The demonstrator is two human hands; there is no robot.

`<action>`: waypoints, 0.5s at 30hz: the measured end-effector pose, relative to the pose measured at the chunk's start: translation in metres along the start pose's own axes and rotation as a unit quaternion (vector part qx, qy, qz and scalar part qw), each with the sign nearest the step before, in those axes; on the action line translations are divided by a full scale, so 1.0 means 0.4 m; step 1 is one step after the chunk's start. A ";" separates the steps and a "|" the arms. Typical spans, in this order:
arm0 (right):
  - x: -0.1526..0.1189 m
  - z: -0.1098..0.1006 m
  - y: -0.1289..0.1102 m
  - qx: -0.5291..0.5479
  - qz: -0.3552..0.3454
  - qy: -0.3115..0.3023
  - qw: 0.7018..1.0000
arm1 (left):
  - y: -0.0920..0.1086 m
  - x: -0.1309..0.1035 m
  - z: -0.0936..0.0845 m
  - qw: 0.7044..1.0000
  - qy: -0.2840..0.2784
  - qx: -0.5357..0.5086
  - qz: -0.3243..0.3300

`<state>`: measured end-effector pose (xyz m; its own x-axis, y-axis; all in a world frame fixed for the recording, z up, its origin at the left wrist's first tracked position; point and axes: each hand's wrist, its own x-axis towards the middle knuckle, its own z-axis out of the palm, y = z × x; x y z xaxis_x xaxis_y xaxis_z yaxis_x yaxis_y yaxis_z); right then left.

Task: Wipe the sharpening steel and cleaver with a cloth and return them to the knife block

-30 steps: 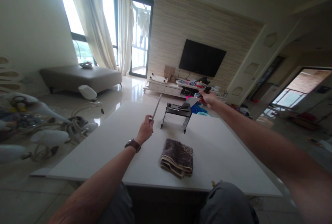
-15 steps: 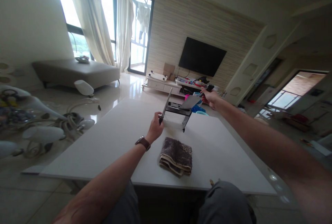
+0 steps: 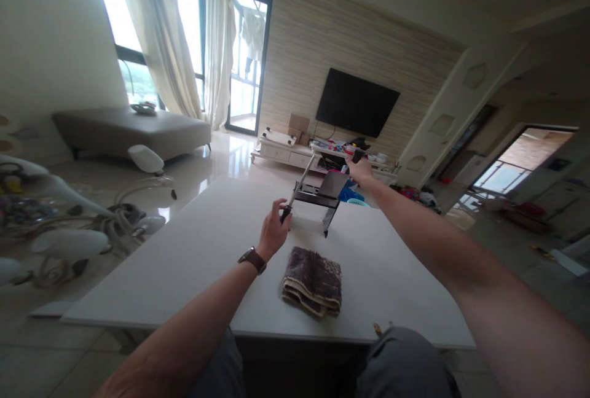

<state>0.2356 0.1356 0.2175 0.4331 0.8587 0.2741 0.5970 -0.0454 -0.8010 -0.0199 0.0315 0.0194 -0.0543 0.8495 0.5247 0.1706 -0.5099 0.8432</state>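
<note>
My left hand (image 3: 273,230), a watch on its wrist, grips the black handle of a sharpening steel (image 3: 302,180). Its thin metal rod points up and away from me. Farther off, my right hand (image 3: 361,171) is closed round the black handle of a cleaver (image 3: 332,183), whose broad grey blade is angled down to the left. Between the two hands stands a black-topped rack (image 3: 315,200) with clear sides and small feet. Blade and rack overlap in view; whether they touch I cannot tell. Nearer me lies a folded brown patterned cloth (image 3: 312,280).
Everything stands on a white table (image 3: 207,263). A small yellowish object (image 3: 377,328) lies at its near edge. Beyond the table are a blue bag (image 3: 351,195) and a pale green basket (image 3: 357,202). Lamp parts (image 3: 69,241) crowd the floor at left.
My right hand has moved left and slightly down with the cleaver, whose blade has turned to a different angle. The steel in my left hand leans farther right.
</note>
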 end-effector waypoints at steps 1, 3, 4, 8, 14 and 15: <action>0.005 0.014 0.006 -0.020 0.005 0.003 1.000 | -0.003 0.000 -0.001 1.000 -0.002 -0.001 0.002; 0.008 0.044 0.021 -0.062 0.020 0.009 0.998 | -0.010 0.001 -0.003 1.000 -0.003 -0.004 0.003; 0.007 0.060 0.031 -0.078 0.027 0.007 0.997 | -0.014 0.002 -0.004 1.000 -0.003 -0.006 0.003; -0.010 0.122 0.080 -0.117 0.054 -0.014 0.992 | -0.026 0.009 -0.012 1.000 -0.002 -0.015 -0.006; -0.032 0.175 0.150 -0.137 0.075 -0.037 0.987 | -0.040 0.018 -0.011 1.000 -0.015 -0.018 -0.018; -0.033 0.177 0.155 -0.138 0.070 -0.035 0.987 | -0.042 0.018 -0.008 0.999 -0.017 -0.022 -0.019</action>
<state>0.2190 0.1575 0.1265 0.4827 0.8669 0.1248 0.6998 -0.2960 -0.6502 -0.0262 0.0458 0.0095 -0.0261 0.8725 0.4880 0.1258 -0.4814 0.8674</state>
